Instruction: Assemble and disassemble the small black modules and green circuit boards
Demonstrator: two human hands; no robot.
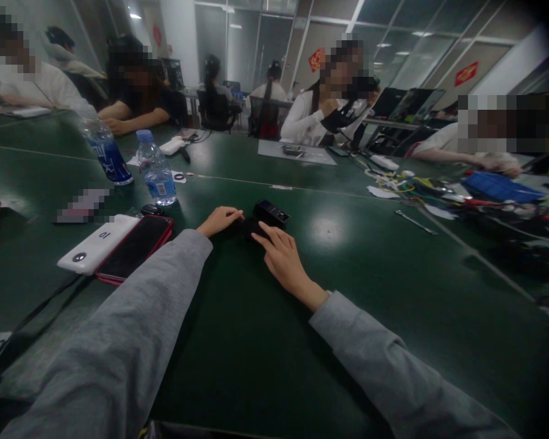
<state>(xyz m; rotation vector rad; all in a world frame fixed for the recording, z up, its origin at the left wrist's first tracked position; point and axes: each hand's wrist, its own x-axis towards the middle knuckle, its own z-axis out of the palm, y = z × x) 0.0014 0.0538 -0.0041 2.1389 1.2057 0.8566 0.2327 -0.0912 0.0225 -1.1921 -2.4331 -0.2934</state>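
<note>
Both my arms in grey sleeves reach forward over a dark green table [265, 341]. My left hand [219, 219] rests with fingers curled on a flat black object [246, 228] lying on the table. My right hand [283, 259] lies flat beside it, fingers stretched out, the fingertips touching the same black object. Just beyond stands a small black boxy device [271, 213], apart from both hands. What the flat black object is I cannot make out.
To my left lie a phone in a red case [135, 247], a white power bank [96, 244] and two water bottles [158, 171]. Cables, tools and a blue item [498, 186] clutter the right. Several people sit around the table's far side.
</note>
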